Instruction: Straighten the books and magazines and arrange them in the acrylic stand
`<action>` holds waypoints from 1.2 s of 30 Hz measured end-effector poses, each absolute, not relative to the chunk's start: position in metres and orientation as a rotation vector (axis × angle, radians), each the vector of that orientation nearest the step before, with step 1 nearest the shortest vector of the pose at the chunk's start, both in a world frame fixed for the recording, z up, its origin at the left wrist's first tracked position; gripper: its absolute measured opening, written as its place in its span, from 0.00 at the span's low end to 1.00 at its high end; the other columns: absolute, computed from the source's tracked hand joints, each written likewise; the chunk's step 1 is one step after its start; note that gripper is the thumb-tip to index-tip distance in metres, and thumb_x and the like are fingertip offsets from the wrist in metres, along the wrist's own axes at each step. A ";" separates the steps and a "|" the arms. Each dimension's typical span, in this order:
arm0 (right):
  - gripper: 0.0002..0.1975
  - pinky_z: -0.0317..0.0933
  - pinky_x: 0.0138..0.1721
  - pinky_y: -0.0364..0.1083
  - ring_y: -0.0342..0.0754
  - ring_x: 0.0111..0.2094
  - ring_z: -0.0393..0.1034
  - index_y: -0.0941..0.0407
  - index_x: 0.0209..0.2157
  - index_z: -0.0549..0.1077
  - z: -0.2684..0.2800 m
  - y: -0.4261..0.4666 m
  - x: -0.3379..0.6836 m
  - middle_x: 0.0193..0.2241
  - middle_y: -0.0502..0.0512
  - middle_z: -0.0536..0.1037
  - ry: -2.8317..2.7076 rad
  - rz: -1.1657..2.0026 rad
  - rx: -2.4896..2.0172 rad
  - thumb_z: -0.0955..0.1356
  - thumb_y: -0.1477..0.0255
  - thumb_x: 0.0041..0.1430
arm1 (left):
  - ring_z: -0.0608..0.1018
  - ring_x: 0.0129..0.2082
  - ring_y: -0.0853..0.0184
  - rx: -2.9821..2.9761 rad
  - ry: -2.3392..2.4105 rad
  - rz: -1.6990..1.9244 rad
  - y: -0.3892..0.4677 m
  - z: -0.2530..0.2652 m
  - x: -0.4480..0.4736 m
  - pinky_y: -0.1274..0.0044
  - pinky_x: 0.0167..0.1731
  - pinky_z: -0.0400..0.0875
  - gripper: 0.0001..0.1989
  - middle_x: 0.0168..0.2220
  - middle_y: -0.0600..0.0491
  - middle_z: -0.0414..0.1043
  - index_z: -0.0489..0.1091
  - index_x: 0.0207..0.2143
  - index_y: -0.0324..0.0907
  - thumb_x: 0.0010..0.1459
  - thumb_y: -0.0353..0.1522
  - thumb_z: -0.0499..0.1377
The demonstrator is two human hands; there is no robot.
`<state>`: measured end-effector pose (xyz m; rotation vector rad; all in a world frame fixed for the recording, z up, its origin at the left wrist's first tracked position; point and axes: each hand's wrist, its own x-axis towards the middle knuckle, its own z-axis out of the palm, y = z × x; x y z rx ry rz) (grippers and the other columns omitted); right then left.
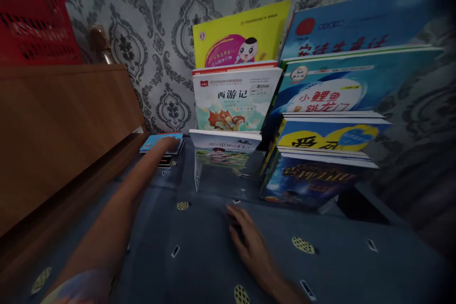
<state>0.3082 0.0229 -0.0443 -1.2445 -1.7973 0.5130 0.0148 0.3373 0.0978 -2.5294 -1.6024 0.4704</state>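
Wallpaper (pixel 173 107) backs two book rows (pixel 235 99); left hand (pixel 168 144) touches one stack (pixel 151 143).

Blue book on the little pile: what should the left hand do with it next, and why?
Perhaps the left hand should lift the blue book: the hand is right at it, and it lies on top of the pile. Whether it's gripped, I can't tell.

- I record dim, cool light throughout.
- Faint sheen on the upper-right blue book (pixel 342 31); its title reads smeared.
- Upper-right corner falls to black.
- I note wide-angle stretching towards the sides.
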 end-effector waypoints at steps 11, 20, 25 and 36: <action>0.21 0.69 0.55 0.57 0.54 0.52 0.74 0.51 0.60 0.69 -0.028 0.021 0.309 0.57 0.61 0.73 -1.845 0.567 -1.256 0.60 0.68 0.68 | 0.77 0.49 0.60 -2.378 -1.653 0.441 0.310 0.092 -0.005 0.62 0.47 0.76 0.19 0.54 0.46 0.70 0.68 0.55 0.40 0.65 0.39 0.60; 0.18 0.68 0.54 0.58 0.57 0.53 0.72 0.54 0.52 0.75 -0.029 0.025 0.305 0.53 0.63 0.74 -1.851 0.494 -1.212 0.61 0.68 0.65 | 0.78 0.49 0.56 -2.403 -1.653 0.313 0.214 0.088 -0.021 0.71 0.46 0.70 0.17 0.50 0.39 0.77 0.69 0.53 0.38 0.63 0.25 0.51; 0.17 0.68 0.53 0.59 0.57 0.51 0.73 0.54 0.49 0.77 -0.025 0.025 0.303 0.52 0.63 0.75 -1.873 0.472 -1.204 0.62 0.70 0.64 | 0.79 0.50 0.58 -2.486 -1.642 0.259 0.155 0.072 -0.023 0.73 0.46 0.70 0.20 0.51 0.43 0.77 0.69 0.53 0.41 0.61 0.24 0.49; 0.16 0.67 0.52 0.57 0.56 0.50 0.72 0.56 0.47 0.78 -0.023 0.024 0.302 0.51 0.64 0.74 -1.933 0.481 -1.198 0.62 0.72 0.62 | 0.72 0.60 0.57 -2.566 -1.632 0.243 0.049 0.056 -0.016 0.68 0.57 0.67 0.23 0.61 0.44 0.69 0.63 0.60 0.42 0.65 0.25 0.47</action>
